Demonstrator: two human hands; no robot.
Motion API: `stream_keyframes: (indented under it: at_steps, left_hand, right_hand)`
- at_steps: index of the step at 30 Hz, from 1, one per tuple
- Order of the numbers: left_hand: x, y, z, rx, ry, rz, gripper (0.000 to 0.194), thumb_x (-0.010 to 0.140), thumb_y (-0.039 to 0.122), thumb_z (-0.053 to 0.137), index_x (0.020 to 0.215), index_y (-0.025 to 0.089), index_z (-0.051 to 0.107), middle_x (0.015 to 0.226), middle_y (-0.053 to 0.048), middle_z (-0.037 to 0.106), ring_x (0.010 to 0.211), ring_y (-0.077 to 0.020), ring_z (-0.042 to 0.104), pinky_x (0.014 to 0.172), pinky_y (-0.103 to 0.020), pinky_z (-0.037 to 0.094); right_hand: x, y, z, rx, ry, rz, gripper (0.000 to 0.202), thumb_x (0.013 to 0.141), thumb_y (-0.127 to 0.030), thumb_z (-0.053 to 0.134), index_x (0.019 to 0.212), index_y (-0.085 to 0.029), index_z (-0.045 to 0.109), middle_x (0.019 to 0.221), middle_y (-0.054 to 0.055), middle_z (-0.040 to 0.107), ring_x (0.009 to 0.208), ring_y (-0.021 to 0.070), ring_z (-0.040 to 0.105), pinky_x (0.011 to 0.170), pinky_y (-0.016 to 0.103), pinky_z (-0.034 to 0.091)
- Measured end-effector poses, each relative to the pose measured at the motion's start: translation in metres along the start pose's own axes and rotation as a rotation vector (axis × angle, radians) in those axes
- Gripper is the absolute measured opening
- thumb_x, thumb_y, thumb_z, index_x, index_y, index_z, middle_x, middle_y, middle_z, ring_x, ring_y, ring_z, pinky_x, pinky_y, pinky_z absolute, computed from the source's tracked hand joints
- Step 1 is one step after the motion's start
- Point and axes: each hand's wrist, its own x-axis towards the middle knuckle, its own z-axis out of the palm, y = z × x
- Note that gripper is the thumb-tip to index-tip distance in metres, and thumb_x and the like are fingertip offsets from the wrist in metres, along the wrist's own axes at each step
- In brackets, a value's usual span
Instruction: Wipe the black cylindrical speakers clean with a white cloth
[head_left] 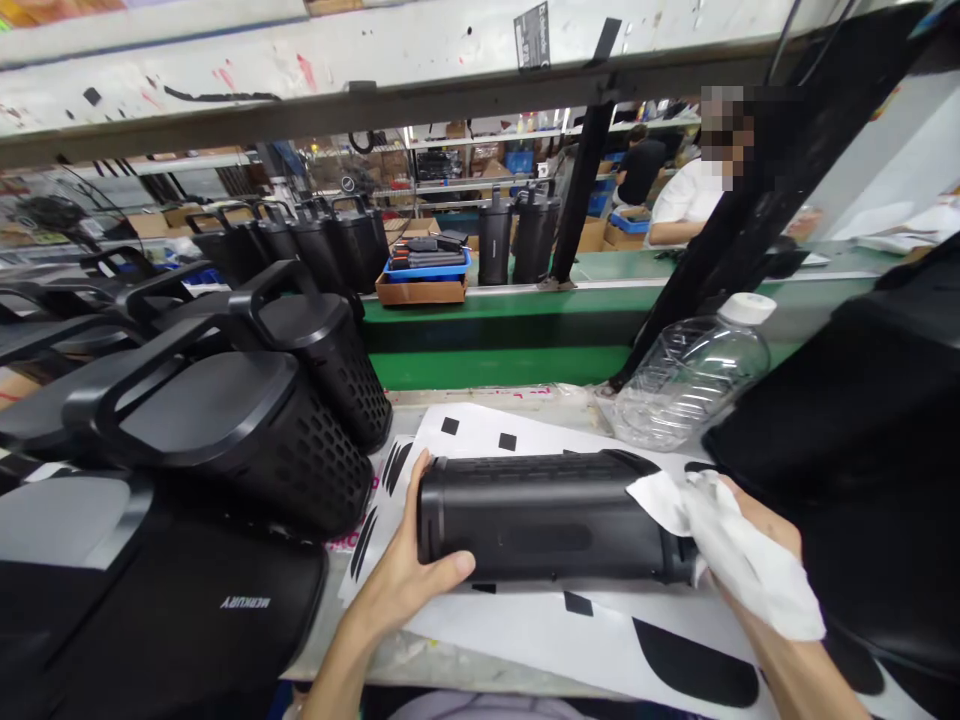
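Note:
A black speaker-like housing (540, 520) lies on its side across white sheets (525, 635) marked with black shapes. My left hand (409, 575) grips its left end, the thumb across the front and the fingers mostly hidden behind. At the right end is my right hand (761, 530), wrapped round a crumpled white cloth (750, 565) that touches the housing. The cloth covers part of that hand's fingers.
Several upright black housings with handles (247, 430) crowd the left side. A clear plastic bottle (690, 375) stands behind my right hand. Beyond is a green conveyor (502, 365) with a blue tray (427, 268). A person in white (686, 200) sits at the back right.

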Motion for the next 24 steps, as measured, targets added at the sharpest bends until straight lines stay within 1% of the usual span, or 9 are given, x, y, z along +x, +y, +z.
stream_keyframes:
  at_steps: [3,5,8,10,13,16,19,21,24]
  left_hand:
    - [0.006,0.007,0.002,-0.015,0.032,-0.012,0.096,0.081,0.052,0.069,0.157,0.03,0.014,0.165,-0.006,0.023,0.151,-0.0311,0.022,0.124,-0.051,0.016]
    - [0.006,0.008,0.007,-0.03,0.083,0.019,0.093,0.08,0.051,0.071,0.155,0.029,0.021,0.162,-0.006,0.03,0.15,-0.0316,0.026,0.124,-0.048,0.021]
    - [0.006,0.002,0.01,-0.064,0.111,0.041,0.091,0.08,0.05,0.071,0.154,0.028,0.024,0.16,-0.006,0.035,0.147,-0.0325,0.032,0.122,-0.048,0.027]
    - [0.006,-0.005,0.009,-0.073,0.119,0.066,0.091,0.08,0.053,0.07,0.154,0.028,0.024,0.159,-0.007,0.035,0.146,-0.033,0.034,0.123,-0.05,0.024]
    - [0.007,-0.012,0.004,-0.043,0.118,0.143,0.101,0.071,0.066,0.072,0.152,0.026,0.027,0.16,-0.009,0.033,0.148,-0.0361,0.029,0.125,-0.053,0.016]
    - [0.008,-0.004,0.005,-0.043,0.151,0.059,0.101,0.068,0.062,0.076,0.151,0.029,0.029,0.155,-0.009,0.041,0.144,-0.0382,0.037,0.122,-0.056,0.022]
    - [0.007,0.009,0.011,0.008,0.22,-0.011,0.092,0.073,0.056,0.074,0.15,0.03,0.03,0.149,-0.008,0.046,0.14,-0.0379,0.042,0.121,-0.058,0.024]
    - [0.007,0.01,0.014,0.062,0.21,0.022,0.089,0.076,0.055,0.072,0.149,0.03,0.029,0.15,-0.009,0.043,0.141,-0.0375,0.04,0.121,-0.06,0.022]
    - [0.009,-0.003,0.012,0.225,0.168,0.221,0.081,0.079,0.043,0.074,0.145,0.033,0.03,0.159,-0.01,0.03,0.147,-0.0367,0.031,0.119,-0.062,0.022]
  right_hand:
    - [-0.006,-0.03,-0.009,-0.218,0.092,-0.078,0.037,0.082,-0.05,0.062,0.061,-0.02,0.058,0.055,0.002,0.053,0.051,0.0173,0.049,0.044,0.029,0.035]
    - [-0.02,-0.051,0.003,-0.428,0.11,-0.378,0.035,0.097,-0.04,0.046,0.077,-0.018,0.065,0.066,0.005,0.062,0.062,0.0211,0.059,0.052,0.032,0.041]
    - [-0.061,-0.072,0.047,-0.58,-0.072,-0.93,0.034,0.101,-0.025,0.036,0.108,-0.015,0.067,0.103,0.012,0.073,0.104,0.0302,0.064,0.087,0.043,0.047]
    - [-0.097,-0.079,0.082,-0.575,-0.129,-1.053,0.035,0.099,-0.021,0.037,0.118,-0.013,0.066,0.116,0.011,0.072,0.116,0.028,0.061,0.1,0.043,0.041]
    - [-0.133,-0.082,0.114,-0.56,-0.297,-1.184,0.039,0.101,-0.029,0.037,0.128,-0.02,0.064,0.134,0.001,0.064,0.132,0.0206,0.05,0.102,0.034,0.042]
    - [-0.118,-0.076,0.104,-0.626,-0.298,-1.138,0.042,0.103,-0.035,0.034,0.132,-0.023,0.063,0.136,-0.002,0.063,0.13,0.0205,0.05,0.093,0.033,0.044]
    - [-0.07,-0.061,0.07,-0.706,-0.136,-0.943,0.047,0.105,-0.03,0.027,0.131,-0.014,0.063,0.129,0.011,0.066,0.121,0.0298,0.057,0.098,0.044,0.038]
    - [-0.042,-0.05,0.049,-0.692,-0.111,-0.773,0.051,0.105,-0.035,0.025,0.126,-0.012,0.066,0.121,0.016,0.069,0.115,0.0316,0.059,0.1,0.049,0.037]
    - [-0.025,-0.036,0.031,-0.641,-0.105,-0.607,0.063,0.104,-0.044,0.018,0.096,-0.014,0.074,0.093,0.015,0.074,0.091,0.027,0.067,0.089,0.042,0.048]
